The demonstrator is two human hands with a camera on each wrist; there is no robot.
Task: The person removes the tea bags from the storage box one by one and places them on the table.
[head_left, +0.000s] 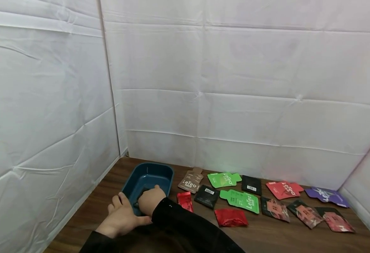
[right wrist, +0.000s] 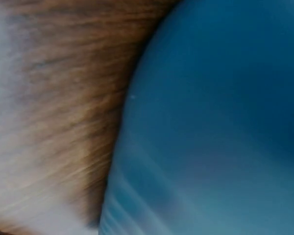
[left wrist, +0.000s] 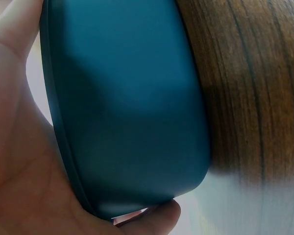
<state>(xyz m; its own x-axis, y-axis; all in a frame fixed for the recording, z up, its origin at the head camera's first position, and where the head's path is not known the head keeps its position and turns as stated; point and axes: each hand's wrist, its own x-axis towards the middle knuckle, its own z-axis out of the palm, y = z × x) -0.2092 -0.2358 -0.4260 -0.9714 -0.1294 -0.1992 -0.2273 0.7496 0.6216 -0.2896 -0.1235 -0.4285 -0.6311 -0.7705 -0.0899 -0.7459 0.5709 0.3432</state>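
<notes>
A deep blue plastic tray with rounded corners stands on the table's left part. My left hand grips its near left corner, fingers along the left side and thumb across the near end. The left wrist view shows the palm against the rim of the blue tray and a digit round its end. Inside the tray, my right hand has its fingers curled down at a small dark grey thing, mostly hidden under the hand; I cannot tell its kind. The right wrist view holds only blurred blue tray wall.
Right of the tray lie a brown LeTea packet, green LeTea packets, black sachets, red foil packets, a red LeTea packet, a purple one and dark-and-pink sachets. White sheeting surrounds the wooden table.
</notes>
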